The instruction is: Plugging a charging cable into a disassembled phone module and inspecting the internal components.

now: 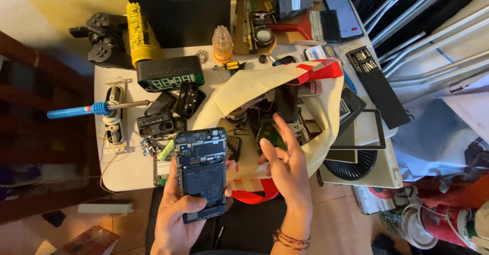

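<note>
My left hand [175, 211] grips an opened smartphone [201, 173] with its back cover off, showing the dark battery and blue circuit board. It is held upright over the table's front edge. My right hand [286, 168] is empty, fingers spread, hovering at the mouth of a cream cloth bag [244, 94] with red handles. The bag lies open on the table and holds several phone parts and circuit boards [285, 117].
On the white table [125, 176] lie a blue-handled soldering iron [76, 111], a black digital clock [169, 74], a game controller [104, 38], a yellow can [140, 33], a small bottle [222, 44], black camera modules [160, 122] and a screwdriver bit case [377, 84]. A small fan [354, 166] sits right.
</note>
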